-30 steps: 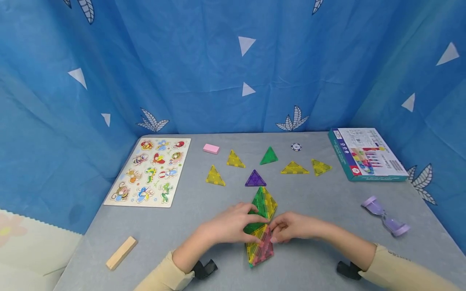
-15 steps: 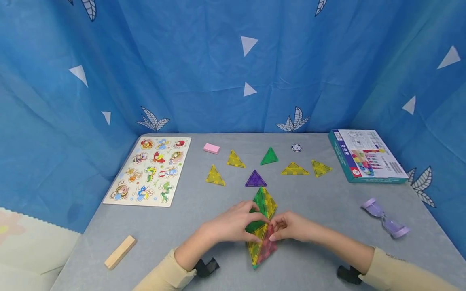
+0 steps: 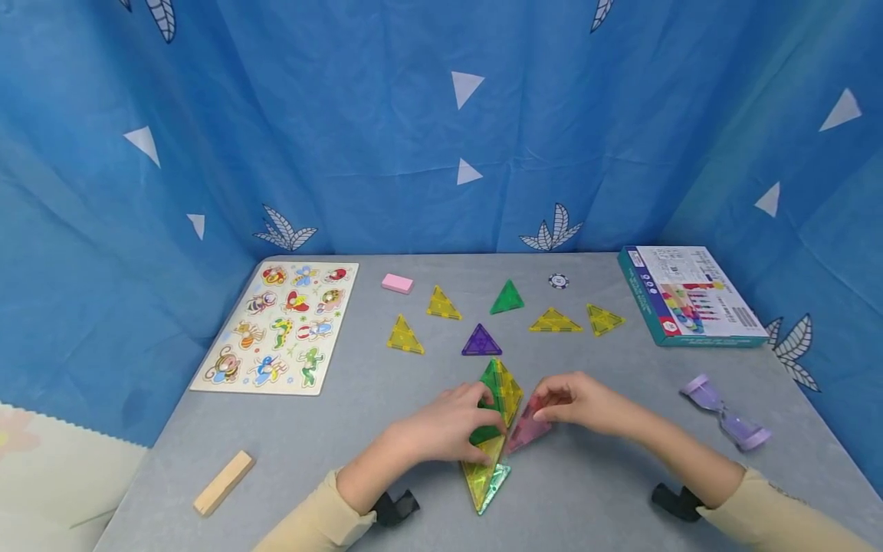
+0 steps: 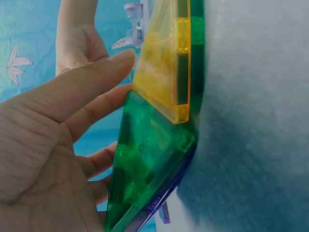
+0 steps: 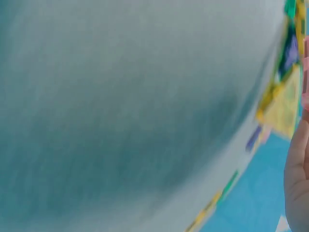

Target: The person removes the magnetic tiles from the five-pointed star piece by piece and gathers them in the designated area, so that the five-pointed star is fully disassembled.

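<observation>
A structure of translucent triangular magnetic tiles stands on the grey table, with a green tile [image 3: 491,379] and a yellow tile [image 3: 509,391] at its far end. Nearer is another yellow tile [image 3: 480,475], beside a pale green tile [image 3: 494,488] at the base. My left hand [image 3: 448,424] holds the structure from the left, thumb by the yellow tile [image 4: 166,63] and fingers behind the green tile [image 4: 145,150]. To the right of it, my right hand [image 3: 579,402] pinches a pink-red triangular tile [image 3: 530,429], tilted close to the structure. The right wrist view shows little of that hand [image 5: 297,179].
Behind the structure lie a purple triangle [image 3: 481,341], a green triangle [image 3: 507,297] and several yellow triangles [image 3: 556,320]. An insect puzzle board [image 3: 276,330] and a wooden block [image 3: 224,483] are on the left. A box [image 3: 693,295] and a purple hourglass [image 3: 726,412] are on the right.
My right hand has drawn the pink-red tile off the near part of the structure, up and to the right. The pale green tile beneath now shows. My left hand stays almost in place.
</observation>
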Tool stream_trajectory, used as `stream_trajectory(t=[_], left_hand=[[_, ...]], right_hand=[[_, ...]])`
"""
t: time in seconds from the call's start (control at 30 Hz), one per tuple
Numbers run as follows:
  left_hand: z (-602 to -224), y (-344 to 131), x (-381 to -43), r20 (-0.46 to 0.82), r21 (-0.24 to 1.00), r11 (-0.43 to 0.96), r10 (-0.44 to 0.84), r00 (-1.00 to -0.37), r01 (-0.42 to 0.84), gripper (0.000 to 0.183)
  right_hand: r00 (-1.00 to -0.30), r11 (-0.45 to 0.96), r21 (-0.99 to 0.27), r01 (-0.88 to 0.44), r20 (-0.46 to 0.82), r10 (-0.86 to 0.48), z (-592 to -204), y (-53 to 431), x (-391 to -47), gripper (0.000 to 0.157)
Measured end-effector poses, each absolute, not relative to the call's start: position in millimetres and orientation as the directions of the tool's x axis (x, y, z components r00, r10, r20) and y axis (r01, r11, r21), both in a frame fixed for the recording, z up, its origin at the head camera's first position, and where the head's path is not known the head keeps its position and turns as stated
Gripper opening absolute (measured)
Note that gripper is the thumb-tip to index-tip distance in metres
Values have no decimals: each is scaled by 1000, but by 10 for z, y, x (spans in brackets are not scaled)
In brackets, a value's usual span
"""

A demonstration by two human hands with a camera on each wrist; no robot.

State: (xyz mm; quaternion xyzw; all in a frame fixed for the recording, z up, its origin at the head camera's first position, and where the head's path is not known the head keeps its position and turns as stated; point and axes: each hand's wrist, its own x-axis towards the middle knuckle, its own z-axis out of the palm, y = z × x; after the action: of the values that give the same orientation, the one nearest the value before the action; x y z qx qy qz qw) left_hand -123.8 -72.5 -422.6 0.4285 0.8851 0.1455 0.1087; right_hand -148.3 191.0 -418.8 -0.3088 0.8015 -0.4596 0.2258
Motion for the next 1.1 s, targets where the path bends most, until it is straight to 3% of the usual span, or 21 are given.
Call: stream_trajectory(t=[0.17, 0.33, 0.73, 1.1], left_hand=[[-4257, -775, -1242, -43, 422, 571, 788, -614, 704, 36], [-4310, -818, -1247, -19, 464, 559, 782, -622, 688, 38], [-4373, -918, -1255, 21, 551, 516, 777, -630, 655, 35], [-4426, -1004, -1225, 5, 565, 539, 755, -656, 625, 28]], right_hand=[[-799, 414, -880, -230, -72, -597, -4067, 2218, -1586, 11], [-853, 481, -868, -122, -157, -499, -4056, 2508, -1703, 20], [-877, 561, -817, 131, -359, -320, -4262, 2863, -1961, 43], [-894, 636, -758, 147, -376, -242, -4321, 2890, -2075, 60]])
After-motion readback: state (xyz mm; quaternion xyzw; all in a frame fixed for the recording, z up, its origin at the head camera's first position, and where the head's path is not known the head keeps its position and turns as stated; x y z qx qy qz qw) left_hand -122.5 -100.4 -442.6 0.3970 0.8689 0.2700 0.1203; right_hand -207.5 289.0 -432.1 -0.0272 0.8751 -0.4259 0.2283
